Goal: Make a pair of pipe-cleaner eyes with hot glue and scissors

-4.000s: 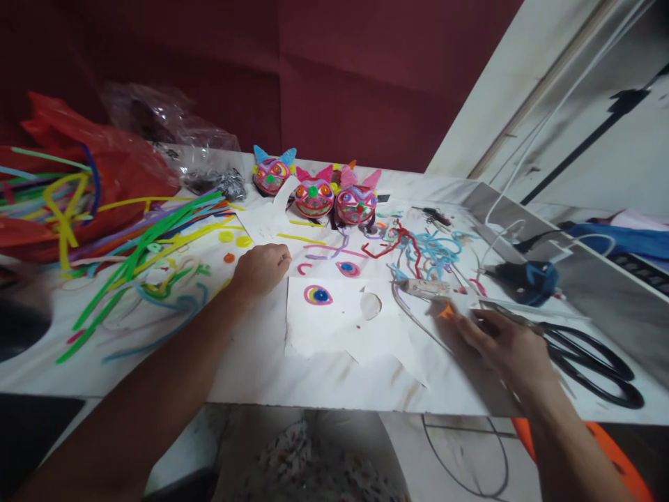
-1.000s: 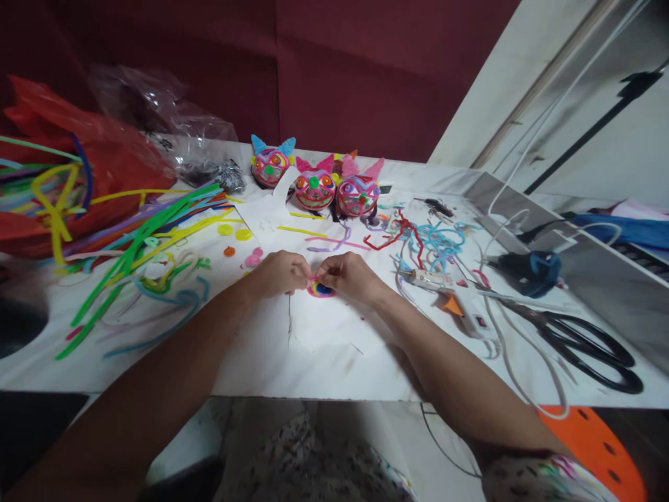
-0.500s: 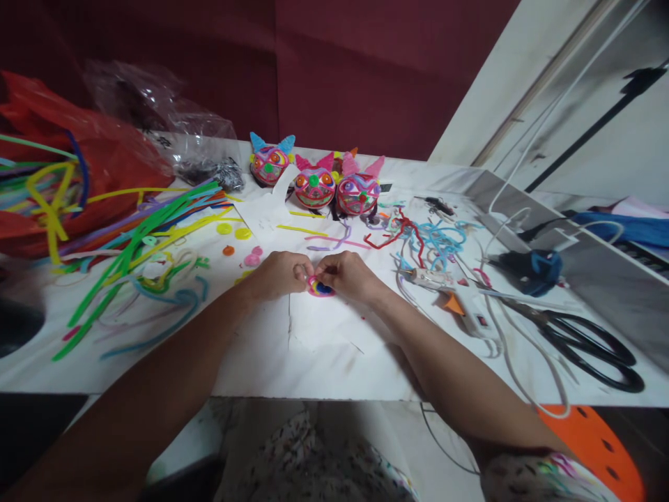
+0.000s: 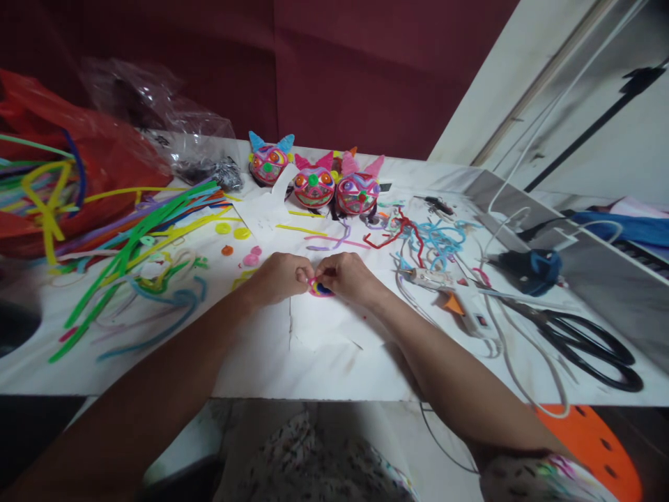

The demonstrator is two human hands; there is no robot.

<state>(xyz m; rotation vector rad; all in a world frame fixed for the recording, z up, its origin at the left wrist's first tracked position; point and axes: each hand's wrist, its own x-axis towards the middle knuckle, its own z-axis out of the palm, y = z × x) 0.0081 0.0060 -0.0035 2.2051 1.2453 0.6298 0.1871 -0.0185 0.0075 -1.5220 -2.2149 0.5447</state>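
Between my hands, near the middle of the table, is a small round coil (image 4: 320, 288) with pink, yellow and dark blue parts. My left hand (image 4: 282, 277) pinches its left edge with the fingertips. From the right, my right hand (image 4: 345, 276) has its fingers closed on the coil's upper right side. The fingers partly cover the coil. A sheet of white paper (image 4: 324, 324) lies under the hands. Beyond them stand cat-like heads with pointed ears, among them a blue-eared one (image 4: 268, 164) and a pink-eared one (image 4: 358, 194).
Fuzzy stems (image 4: 130, 251) and a red bag (image 4: 104, 139) lie to the left. At the right are a glue gun (image 4: 470, 314), black-handled scissors (image 4: 585, 341), a white cable (image 4: 543, 362) and light blue stem scraps (image 4: 439, 240).
My left hand's fingers have closed up slightly at the coil's left edge. Otherwise both hands stay in nearly the same place.
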